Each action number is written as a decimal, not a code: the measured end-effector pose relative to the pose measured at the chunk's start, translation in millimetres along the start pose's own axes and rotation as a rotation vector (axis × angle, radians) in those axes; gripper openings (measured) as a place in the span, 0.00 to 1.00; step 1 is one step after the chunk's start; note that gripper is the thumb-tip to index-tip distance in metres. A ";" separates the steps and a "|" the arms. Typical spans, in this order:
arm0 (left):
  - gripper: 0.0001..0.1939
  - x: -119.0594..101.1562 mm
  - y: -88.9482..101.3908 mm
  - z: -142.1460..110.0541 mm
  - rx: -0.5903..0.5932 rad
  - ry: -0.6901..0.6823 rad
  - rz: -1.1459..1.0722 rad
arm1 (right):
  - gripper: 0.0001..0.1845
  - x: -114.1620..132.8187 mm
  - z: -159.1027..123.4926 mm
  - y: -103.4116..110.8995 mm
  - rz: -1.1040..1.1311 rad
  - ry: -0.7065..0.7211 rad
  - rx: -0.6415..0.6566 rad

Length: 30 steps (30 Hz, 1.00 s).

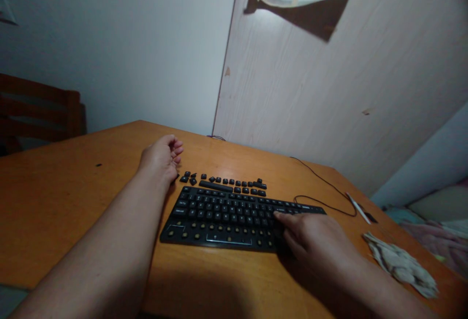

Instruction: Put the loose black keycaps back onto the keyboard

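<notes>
A black keyboard (pixel 226 216) lies on the orange wooden table (pixel 73 197), with its bottom row of keycaps taken off. Several loose black keycaps (pixel 226 183) sit in a row just behind it. My left hand (pixel 161 157) rests on the table at the keyboard's far left corner, fingers curled loosely inward, next to the loose keycaps; nothing shows in it. My right hand (pixel 310 236) lies flat on the right end of the keyboard, its forefinger stretched out over the keys.
The keyboard's black cable (pixel 321 182) loops over the table behind the right end. A white pen (pixel 358 208) and a crumpled grey cloth (pixel 400 263) lie at the right. A wooden chair (pixel 40 114) stands at the far left, a wooden panel (pixel 310 89) behind the table.
</notes>
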<state>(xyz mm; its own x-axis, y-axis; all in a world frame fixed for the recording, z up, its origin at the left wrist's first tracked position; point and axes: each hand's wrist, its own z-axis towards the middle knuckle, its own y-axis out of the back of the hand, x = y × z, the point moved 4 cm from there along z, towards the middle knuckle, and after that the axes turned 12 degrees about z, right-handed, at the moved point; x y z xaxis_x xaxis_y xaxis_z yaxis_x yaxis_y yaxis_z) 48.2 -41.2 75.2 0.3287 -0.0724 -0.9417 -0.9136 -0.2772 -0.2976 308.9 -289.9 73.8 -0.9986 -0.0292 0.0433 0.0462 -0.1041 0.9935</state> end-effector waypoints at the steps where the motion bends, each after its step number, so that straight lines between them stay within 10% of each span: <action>1: 0.03 -0.3 -0.1 -0.6 -0.001 0.001 -0.003 | 0.20 -5.2 1.9 6.9 0.026 -0.016 -0.041; 18: 0.05 3.2 0.7 3.5 0.000 0.013 -0.011 | 0.14 -72.5 147.2 -5.0 0.190 -0.174 0.058; 30: 0.07 2.5 -0.7 0.6 -0.002 0.006 0.004 | 0.11 -79.5 179.3 -30.0 0.267 -0.196 0.155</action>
<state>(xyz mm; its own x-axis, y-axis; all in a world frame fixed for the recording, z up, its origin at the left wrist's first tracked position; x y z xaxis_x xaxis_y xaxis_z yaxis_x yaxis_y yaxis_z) 49.5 -40.6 72.9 0.3263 -0.0789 -0.9420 -0.9144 -0.2788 -0.2934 382.5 -106.2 59.5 -0.9384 0.1574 0.3076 0.3165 0.0343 0.9480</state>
